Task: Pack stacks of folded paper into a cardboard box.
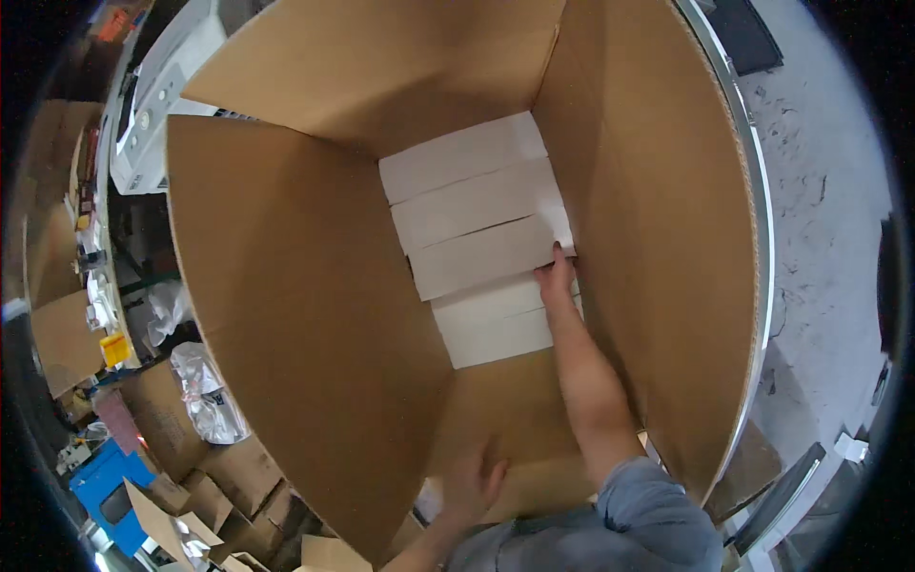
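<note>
A large, deep brown cardboard box stands open in front of me. Several white cardboard boxes lie side by side at its bottom, the nearer ones sitting lower. Reaching down inside, my right hand grips the near right corner of one white box, its thumb on top and the other fingers mostly hidden below. My left hand is at the near side of the large box, slightly blurred, thumb and fingers apart, with nothing visible in it.
To the left, torn cardboard, a silver plastic-wrapped bundle and a blue bin are crowded together. A white machine stands at the far left. A metal edge runs along the right wall, beside grey floor.
</note>
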### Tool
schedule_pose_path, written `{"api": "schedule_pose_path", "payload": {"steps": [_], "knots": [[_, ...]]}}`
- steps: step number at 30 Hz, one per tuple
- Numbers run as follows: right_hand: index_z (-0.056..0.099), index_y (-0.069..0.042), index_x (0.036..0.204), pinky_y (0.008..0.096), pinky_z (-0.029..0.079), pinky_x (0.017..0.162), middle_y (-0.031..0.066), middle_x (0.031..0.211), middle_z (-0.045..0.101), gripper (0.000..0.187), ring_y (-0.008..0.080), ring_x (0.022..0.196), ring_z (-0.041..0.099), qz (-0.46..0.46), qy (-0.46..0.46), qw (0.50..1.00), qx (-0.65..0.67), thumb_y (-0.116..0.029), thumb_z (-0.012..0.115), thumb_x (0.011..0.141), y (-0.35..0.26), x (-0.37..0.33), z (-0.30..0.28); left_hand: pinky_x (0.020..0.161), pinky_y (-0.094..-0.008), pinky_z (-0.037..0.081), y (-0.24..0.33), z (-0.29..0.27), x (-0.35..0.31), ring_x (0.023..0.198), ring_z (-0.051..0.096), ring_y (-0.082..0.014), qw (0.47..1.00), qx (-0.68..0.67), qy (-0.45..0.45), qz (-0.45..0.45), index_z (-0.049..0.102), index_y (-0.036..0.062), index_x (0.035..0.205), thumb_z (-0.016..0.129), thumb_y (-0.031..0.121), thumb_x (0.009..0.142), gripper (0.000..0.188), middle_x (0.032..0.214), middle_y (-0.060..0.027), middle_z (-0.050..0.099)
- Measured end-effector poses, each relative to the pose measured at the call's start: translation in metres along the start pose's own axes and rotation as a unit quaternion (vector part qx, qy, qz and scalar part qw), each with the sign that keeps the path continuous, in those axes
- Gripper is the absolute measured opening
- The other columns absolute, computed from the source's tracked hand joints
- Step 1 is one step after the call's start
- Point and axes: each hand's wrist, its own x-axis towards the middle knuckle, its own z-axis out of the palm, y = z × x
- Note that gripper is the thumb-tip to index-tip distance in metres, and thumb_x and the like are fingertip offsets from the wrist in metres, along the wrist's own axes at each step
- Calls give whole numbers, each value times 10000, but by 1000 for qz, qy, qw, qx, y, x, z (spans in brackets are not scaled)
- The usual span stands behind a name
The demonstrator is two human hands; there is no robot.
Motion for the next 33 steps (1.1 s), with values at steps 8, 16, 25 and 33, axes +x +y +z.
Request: {"api": "schedule_pose_path", "payload": {"steps": [8, 16, 25, 33], "knots": [[539, -115, 1264, 412, 508, 902, 77, 1189, 595, 431, 244, 1089, 577, -27, -168, 971, -166, -324, 689, 917, 161, 71, -33, 694, -450, 531, 21, 7, 9, 742, 655, -357, 959, 274, 21, 62, 624, 27, 1165, 675, 293, 896, 382, 931, -167, 681], [414, -59, 1398, 477, 437, 1027, 181, 1361, 487, 692, 335, 1235, 498, -108, -490, 829, -247, -456, 679, 896, 235, 34, -10, 759, -446, 547, 19, 18, 15, 905, 684, -326, 962, 273, -29, 7, 644, 78, 1180, 574, 421, 927, 432, 1054, -163, 695], [422, -56, 1390, 487, 455, 1031, 161, 1339, 534, 599, 343, 1247, 512, -238, -479, 839, -105, -389, 630, 938, 192, 20, 3, 768, -445, 543, 23, 37, 16, 889, 683, -333, 972, 192, 68, 114, 648, 57, 1176, 584, 432, 917, 460, 1038, -164, 694], [558, -106, 1250, 448, 497, 969, 102, 1255, 583, 364, 270, 1135, 565, 62, -220, 970, 81, -316, 599, 955, 17, -60, 29, 765, -455, 544, 0, 15, 4, 863, 679, -341, 969, 239, 60, 33, 660, 34, 1128, 585, 398, 919, 427, 973, -176, 694]]}}
